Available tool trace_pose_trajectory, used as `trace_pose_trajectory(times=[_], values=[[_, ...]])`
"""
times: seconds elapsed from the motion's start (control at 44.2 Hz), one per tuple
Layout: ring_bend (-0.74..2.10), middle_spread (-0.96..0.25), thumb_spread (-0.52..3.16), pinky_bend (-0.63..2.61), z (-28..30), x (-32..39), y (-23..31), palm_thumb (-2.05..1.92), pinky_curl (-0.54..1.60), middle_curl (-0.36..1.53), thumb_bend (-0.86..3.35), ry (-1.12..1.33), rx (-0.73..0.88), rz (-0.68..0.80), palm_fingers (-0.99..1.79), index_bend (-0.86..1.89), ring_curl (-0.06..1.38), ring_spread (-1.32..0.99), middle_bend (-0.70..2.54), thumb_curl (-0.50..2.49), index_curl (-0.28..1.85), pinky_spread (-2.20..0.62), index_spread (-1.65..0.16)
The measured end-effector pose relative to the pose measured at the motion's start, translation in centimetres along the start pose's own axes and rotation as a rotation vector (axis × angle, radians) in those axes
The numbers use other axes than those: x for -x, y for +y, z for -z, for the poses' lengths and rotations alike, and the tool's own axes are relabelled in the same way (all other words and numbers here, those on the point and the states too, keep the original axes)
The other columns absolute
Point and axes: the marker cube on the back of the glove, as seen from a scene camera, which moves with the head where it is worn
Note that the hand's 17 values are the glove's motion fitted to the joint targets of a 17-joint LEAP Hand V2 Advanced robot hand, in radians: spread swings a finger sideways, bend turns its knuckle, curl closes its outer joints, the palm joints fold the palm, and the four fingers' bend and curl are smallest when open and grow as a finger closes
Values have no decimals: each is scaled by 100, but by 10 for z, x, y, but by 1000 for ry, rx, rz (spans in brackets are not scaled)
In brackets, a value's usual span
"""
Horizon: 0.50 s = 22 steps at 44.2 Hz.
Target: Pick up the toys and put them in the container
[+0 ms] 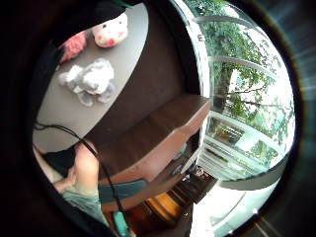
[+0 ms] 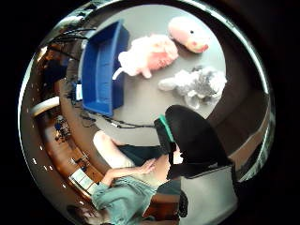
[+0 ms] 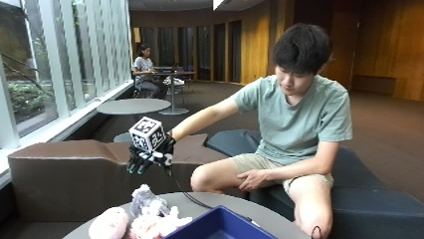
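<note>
Outside view shows the gloved right hand (image 3: 150, 158), fingers relaxed, its grip empty, above the grey toy (image 3: 147, 200): likely soft and light; take its plush body.

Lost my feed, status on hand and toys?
Gloved right hand open, above the table. Three toys untouched. Blue container empty. Nothing in the way.

No legible text anywhere.
</note>
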Motion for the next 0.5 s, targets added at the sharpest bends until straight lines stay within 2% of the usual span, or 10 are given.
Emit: trace_pose_trajectory(times=[0.204, 0.34, 0.498], values=[[36, 0, 136, 74, -82, -3, -52, 1, 35, 22, 8, -16, 97, 16, -31, 3, 26, -3, 12, 27, 14, 0, -21], [34, 0, 132, 78, -123, -8, -70, 1, 36, 21, 5, -128, 112, -17, -31, 3, 27, -3, 11, 28, 13, 1, -22], [33, 0, 125, 100, -151, -8, -86, 9, 41, 18, 5, -118, 161, -6, -22, 8, 28, 0, 7, 30, 12, 4, -24]])
